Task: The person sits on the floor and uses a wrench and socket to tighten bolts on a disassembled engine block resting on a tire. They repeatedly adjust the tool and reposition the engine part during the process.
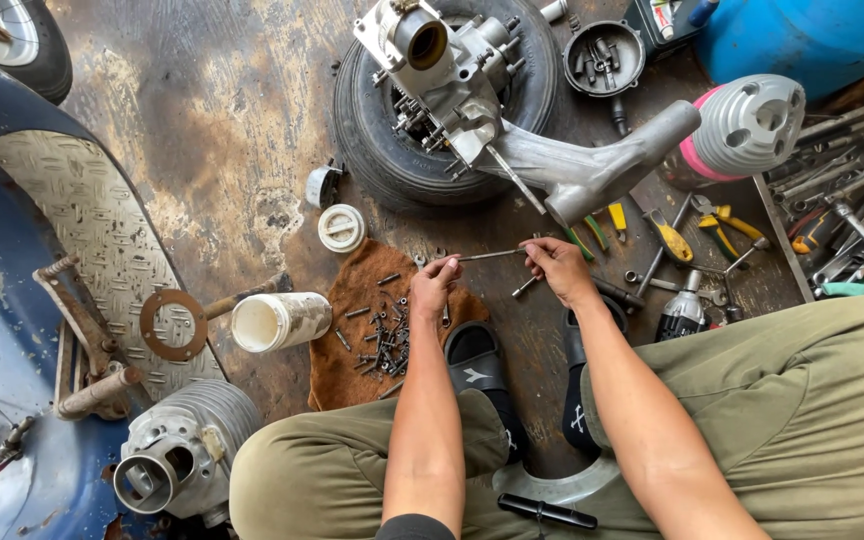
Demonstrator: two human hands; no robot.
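A long thin metal stud (490,256) is held level between my two hands, just above the floor. My left hand (435,285) pinches its left end over the brown rag (357,355). My right hand (556,267) grips its right end. Several loose bolts and screws (384,335) lie scattered on the rag below my left hand. Beyond my hands an engine casing (472,90) rests on a small black tyre (372,130).
A white plastic jar (280,320) lies on its side left of the rag, its lid (341,227) farther back. A finned cylinder (187,450) sits bottom left, another (747,125) top right. Pliers and screwdrivers (692,235) lie right, by a tool tray (842,210). A blue scooter body (12,300) fills the left.
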